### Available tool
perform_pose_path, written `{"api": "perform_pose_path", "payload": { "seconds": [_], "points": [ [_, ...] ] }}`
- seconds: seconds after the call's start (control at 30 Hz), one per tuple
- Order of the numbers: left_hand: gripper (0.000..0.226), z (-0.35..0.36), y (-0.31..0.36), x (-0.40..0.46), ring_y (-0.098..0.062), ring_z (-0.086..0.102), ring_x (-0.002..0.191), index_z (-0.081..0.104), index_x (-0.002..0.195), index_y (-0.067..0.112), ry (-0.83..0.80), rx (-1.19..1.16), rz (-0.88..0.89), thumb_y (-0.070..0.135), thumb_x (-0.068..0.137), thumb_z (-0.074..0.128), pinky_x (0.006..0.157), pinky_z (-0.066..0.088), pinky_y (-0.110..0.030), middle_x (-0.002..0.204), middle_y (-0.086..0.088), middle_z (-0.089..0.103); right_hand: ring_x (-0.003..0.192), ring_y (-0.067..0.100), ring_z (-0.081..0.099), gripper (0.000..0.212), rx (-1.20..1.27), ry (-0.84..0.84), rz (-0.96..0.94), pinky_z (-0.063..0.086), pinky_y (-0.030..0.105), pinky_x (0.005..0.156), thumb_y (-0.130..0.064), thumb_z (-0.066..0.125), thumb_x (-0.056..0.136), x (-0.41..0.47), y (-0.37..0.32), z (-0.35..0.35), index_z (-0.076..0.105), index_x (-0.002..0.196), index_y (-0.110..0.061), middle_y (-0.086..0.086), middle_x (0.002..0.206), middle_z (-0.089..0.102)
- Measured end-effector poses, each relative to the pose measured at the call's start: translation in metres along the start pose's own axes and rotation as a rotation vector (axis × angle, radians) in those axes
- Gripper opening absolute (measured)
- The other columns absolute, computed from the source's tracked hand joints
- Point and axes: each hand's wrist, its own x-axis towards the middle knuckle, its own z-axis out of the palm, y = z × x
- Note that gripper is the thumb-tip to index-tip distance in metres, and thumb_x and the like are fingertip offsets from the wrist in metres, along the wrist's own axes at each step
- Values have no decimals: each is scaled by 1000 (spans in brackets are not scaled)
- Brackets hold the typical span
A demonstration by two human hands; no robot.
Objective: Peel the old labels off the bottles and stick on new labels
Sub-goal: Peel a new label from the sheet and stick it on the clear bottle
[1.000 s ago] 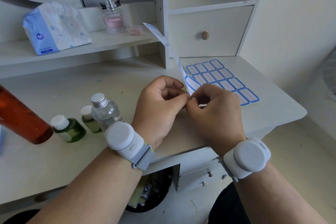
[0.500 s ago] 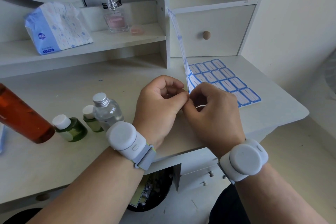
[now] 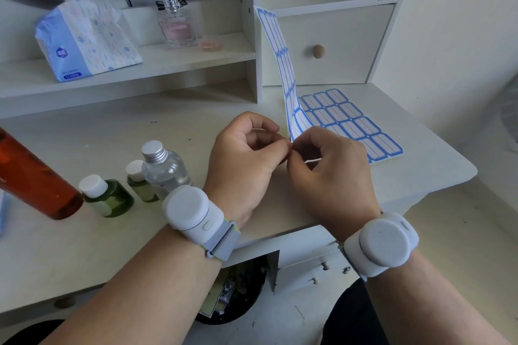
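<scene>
A white sheet of blue-bordered rectangular labels [image 3: 277, 50] is held up on edge over the right part of the pale worktop [image 3: 112, 126], its lower corner pinched between the fingertips of the left hand [image 3: 246, 157] and the right hand [image 3: 328, 173], which meet tip to tip just in front of a second label sheet [image 3: 353, 123] lying flat by the worktop's right edge. Both grips are narrow pinches on that corner; whether a single label has been lifted there cannot be told. The step is judged to be the freeing of one new label: the backing should be bent away sharply, the label's edge caught with a nail, and the adhesive touched as little as possible. Near the left front edge stand a clear round bottle with a silver screw cap [image 3: 162, 168], two small green bottles with white caps [image 3: 109, 196], and a tilted orange bottle [image 3: 33, 176], to be labelled afterwards.
</scene>
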Motion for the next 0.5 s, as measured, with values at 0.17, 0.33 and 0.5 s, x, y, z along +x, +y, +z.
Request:
{"api": "perform_pose_path", "payload": {
  "seconds": [0.17, 0.33, 0.5],
  "points": [
    [23, 0, 1, 1, -29, 71, 73, 62, 93, 16, -14, -59, -32, 9, 74, 72, 91, 59, -58, 79, -10, 75, 77, 4, 69, 9, 77, -29, 61, 57, 28, 69, -21, 67, 85, 2, 0, -4, 72, 77, -23, -10, 73, 72],
    [33, 0, 0, 3, -30, 72, 76, 53, 101, 15, -22, -84, -48, 10, 74, 70, 92, 59, -58, 81, -11, 75, 75, 4, 68, 10, 66, -12, 73, 59, 33, 70, -24, 70, 85, 2, -1, -3, 71, 75, -25, -11, 72, 71],
    [34, 0, -1, 3, -31, 72, 77, 51, 101, 17, -25, -66, -49, 12, 74, 71, 94, 57, -61, 82, -10, 76, 74, 5, 68, 9, 48, 0, 60, 59, 31, 69, -25, 69, 86, 1, -2, -2, 71, 76, -23, -10, 73, 71]
  ]
}}
